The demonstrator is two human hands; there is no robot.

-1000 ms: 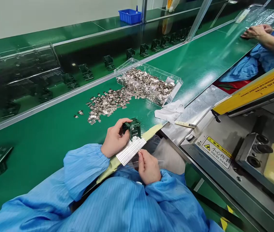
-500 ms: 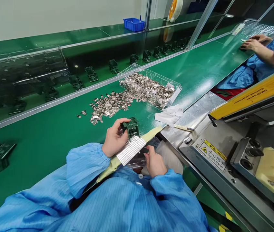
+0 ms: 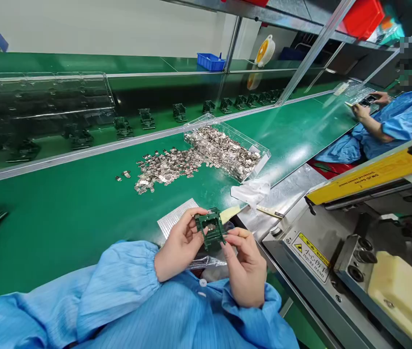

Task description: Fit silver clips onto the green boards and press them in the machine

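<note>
A dark green plastic frame [image 3: 209, 233] with an opening in its middle is held in front of my chest. My left hand [image 3: 181, 242] grips its left side between thumb and fingers. At the lower right corner, the thumb and fingertips of my right hand [image 3: 245, 261] pinch the frame; whether a small piece is between them too, I cannot tell. A sheet of small white rectangles [image 3: 175, 216] lies on the green table behind my left hand, which partly covers it. Yellow paper [image 3: 229, 213] shows just beyond the frame.
Small metal pieces [image 3: 167, 167] lie heaped beside a clear tray [image 3: 263, 165] full of them. Further green frames [image 3: 147, 118] line the belt behind. At right are a white cloth [image 3: 251, 192] and a machine [image 3: 309, 257] with a warning label. A co-worker [image 3: 384, 116] sits beyond.
The white sheet has gone from in front of the frame to the table at left. My right hand has risen from below to the frame's corner. The view has tilted upward.
</note>
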